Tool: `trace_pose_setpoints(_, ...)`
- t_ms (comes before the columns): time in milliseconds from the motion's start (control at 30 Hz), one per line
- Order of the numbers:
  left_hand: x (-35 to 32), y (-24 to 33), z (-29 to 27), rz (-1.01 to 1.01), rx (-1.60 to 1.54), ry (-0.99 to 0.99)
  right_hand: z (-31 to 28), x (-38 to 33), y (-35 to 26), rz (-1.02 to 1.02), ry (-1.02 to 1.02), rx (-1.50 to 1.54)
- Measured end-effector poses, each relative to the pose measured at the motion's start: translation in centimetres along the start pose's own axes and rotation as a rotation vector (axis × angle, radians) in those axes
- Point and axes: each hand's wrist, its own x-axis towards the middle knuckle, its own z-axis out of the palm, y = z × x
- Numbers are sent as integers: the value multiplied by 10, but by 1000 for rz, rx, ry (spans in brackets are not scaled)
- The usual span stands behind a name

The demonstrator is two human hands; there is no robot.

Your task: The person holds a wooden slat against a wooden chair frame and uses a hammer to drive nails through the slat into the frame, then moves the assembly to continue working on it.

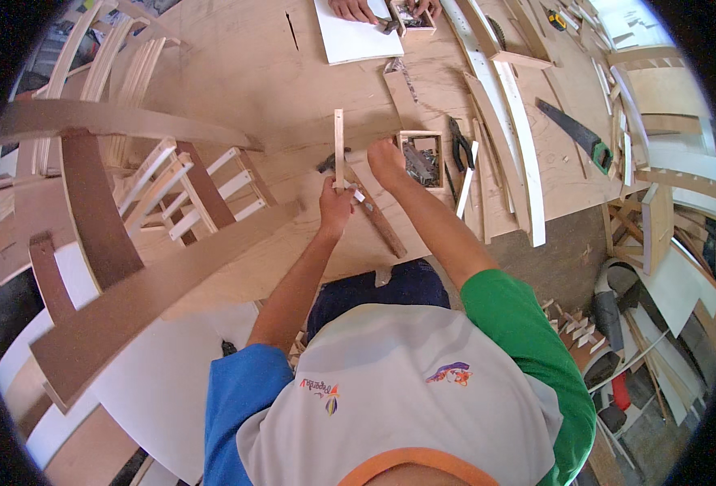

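Seemingly readying a strip (pixel 339 150) mid-frame, grasped in left hand (pixel 336 211), with right hand (pixel 386 164) curled by box (pixel 419 134), any grasp unclear, likely needing steadiness next.

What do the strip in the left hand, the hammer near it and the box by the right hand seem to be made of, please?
Strip: probably unpainted wood, pale and matt.
Hammer: handle likely worn wood, brown with blotches; head dark, perhaps steel.
Box: apparently bare wood, its rims pale and plain; plywood or solid, I cannot tell.
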Motion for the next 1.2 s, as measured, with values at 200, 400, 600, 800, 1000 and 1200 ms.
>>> trace_pose_setpoints(200,15,21,-4,-6,38,-68,-1,1,-2,-109,-62,-139)
trace_pose_setpoints(400,12,11,-7,-59,32,-62,4,1,9,-169,-116,-190)
trace_pose_setpoints(600,-12,-4,-24,-12,-2,-76,-1,-10,10,-220,-9,-217)
trace_pose_setpoints(800,-65,-19,-33,53,25,-45,4,-60,19,-97,10,268)
trace_pose_setpoints(1000,-137,-51,-28,66,126,-95,62,-197,29,-85,-120,891)
trace_pose_setpoints(1200,-203,-125,22,70,58,-258,77,-342,37,129,-148,1217)
